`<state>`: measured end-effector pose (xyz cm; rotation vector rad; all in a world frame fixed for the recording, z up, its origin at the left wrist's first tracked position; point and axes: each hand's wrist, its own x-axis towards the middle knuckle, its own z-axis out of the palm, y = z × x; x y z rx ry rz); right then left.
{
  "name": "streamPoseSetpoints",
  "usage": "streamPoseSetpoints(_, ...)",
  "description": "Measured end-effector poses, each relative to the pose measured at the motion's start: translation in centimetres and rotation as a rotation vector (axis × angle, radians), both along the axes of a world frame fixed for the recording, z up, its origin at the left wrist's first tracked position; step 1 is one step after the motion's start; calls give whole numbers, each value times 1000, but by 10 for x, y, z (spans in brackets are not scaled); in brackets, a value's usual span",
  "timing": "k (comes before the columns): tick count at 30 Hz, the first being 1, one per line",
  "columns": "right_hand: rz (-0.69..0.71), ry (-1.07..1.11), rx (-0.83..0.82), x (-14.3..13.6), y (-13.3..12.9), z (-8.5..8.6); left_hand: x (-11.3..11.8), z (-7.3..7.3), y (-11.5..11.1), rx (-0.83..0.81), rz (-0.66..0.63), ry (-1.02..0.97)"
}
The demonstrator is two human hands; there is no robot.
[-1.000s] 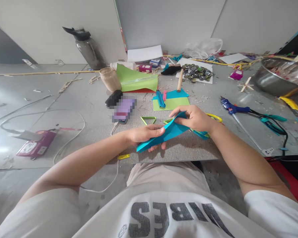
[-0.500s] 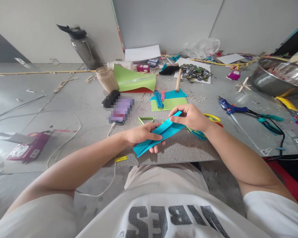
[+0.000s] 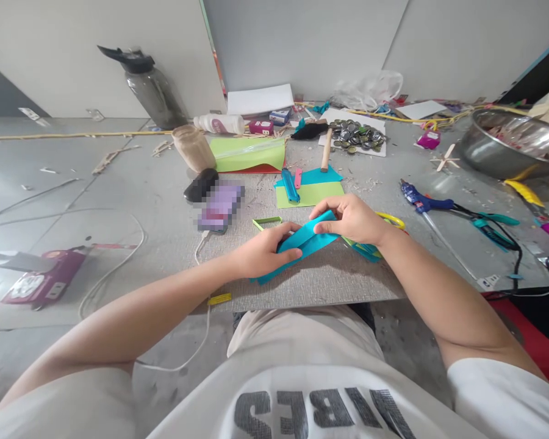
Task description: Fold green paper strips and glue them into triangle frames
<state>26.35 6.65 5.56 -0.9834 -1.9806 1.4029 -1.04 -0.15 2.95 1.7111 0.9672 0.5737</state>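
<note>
Between my hands is a folded strip of blue paper (image 3: 308, 242), tilted with its right end farther from me. My left hand (image 3: 269, 250) grips its lower left part, thumb on top. At the upper right end, my right hand (image 3: 352, 221) pinches the strip between thumb and fingers. Just beyond my left hand stands a small green paper triangle (image 3: 268, 221). Partly hidden under my right hand are some yellow and teal looped pieces (image 3: 369, 251). Farther back, a blue cutter (image 3: 290, 186) rests on green paper (image 3: 318, 194).
A phone (image 3: 220, 206) on a white cable and a black mouse (image 3: 201, 185) lie to the left. On the right are a blue glue gun (image 3: 423, 198), pliers (image 3: 494, 228) and a metal bowl (image 3: 515, 143). Bottle caps (image 3: 357, 135) and a dark bottle (image 3: 153, 91) stand at the back.
My left hand has moved up along the blue paper strip, and its thumb now lies flatter across it. My right hand stays at the far end. The view has shifted slightly.
</note>
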Motion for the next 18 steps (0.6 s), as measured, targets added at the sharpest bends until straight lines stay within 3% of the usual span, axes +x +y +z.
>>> streamPoseSetpoints(3,3,-11,-46,2,0,2,2,2,-1,150,20,110)
streamPoseSetpoints(12,13,28,-76,5,1,7,-2,6,1,137,-50,147)
streamPoseSetpoints(18,-16,31,-83,0,0,2,2,4,-2,102,-2,100)
